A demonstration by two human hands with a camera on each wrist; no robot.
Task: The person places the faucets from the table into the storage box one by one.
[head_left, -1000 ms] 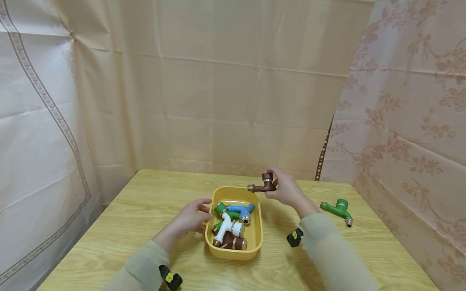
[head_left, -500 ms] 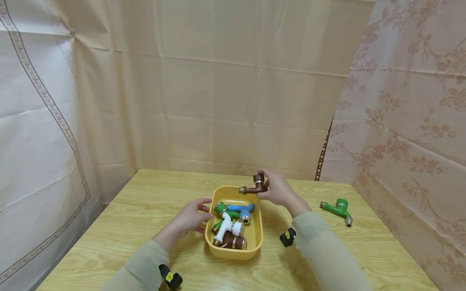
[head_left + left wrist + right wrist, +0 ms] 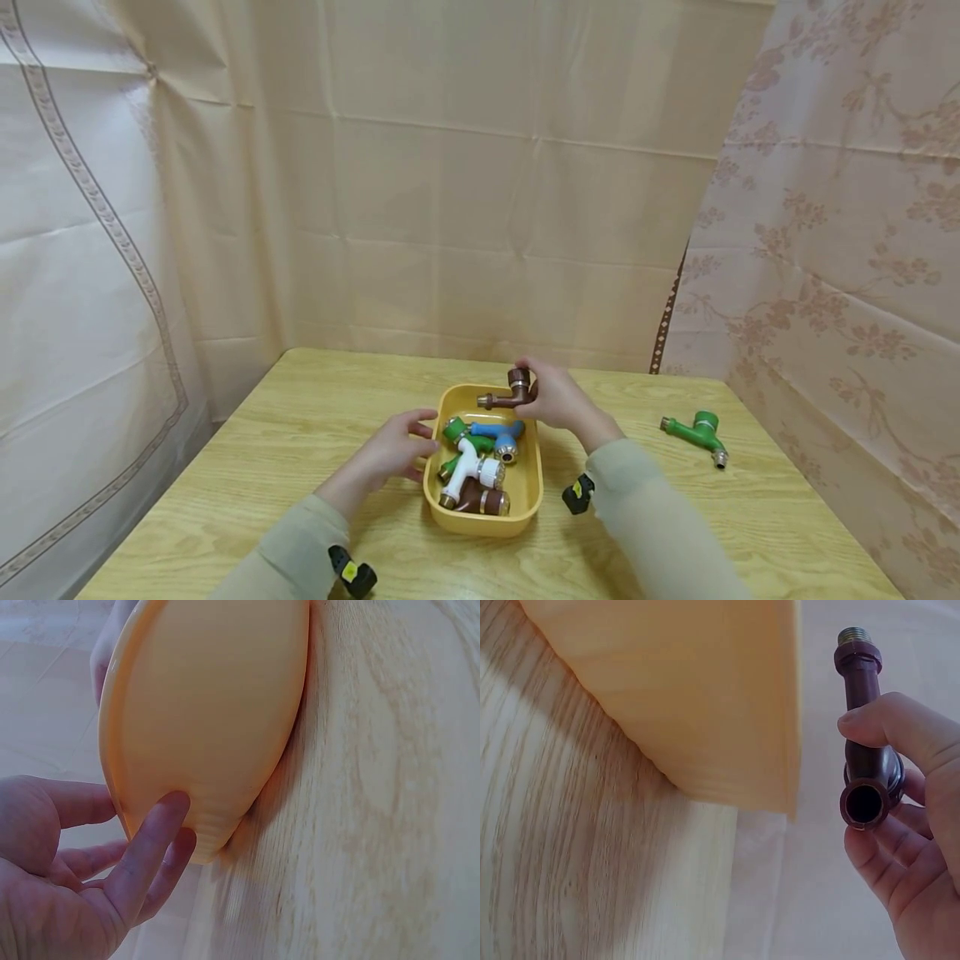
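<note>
A brown faucet (image 3: 510, 392) with a ribbed knob and brass threaded end is pinched by my right hand (image 3: 558, 402). It hangs over the far right part of a yellow plastic bin (image 3: 480, 525). In the right wrist view the thumb presses the body of the brown faucet (image 3: 863, 742), fingers on its other side. Inside the bin lie a green faucet (image 3: 480, 442), a blue faucet (image 3: 495, 429), a white faucet (image 3: 459, 475) and another brown faucet (image 3: 471, 500). My left hand (image 3: 393, 450) rests relaxed fingers against the bin's left outer wall (image 3: 210, 697).
Another green faucet (image 3: 693, 432) lies on the wooden table (image 3: 600, 542), right of the bin. Cloth curtains (image 3: 480, 208) hang behind the table and on both sides. Each sleeve carries a small black wrist camera (image 3: 577, 494).
My right hand has carried the brown faucet left and slightly down, from beyond the bin's right rim to over the bin. The left hand stays at the bin's side.
</note>
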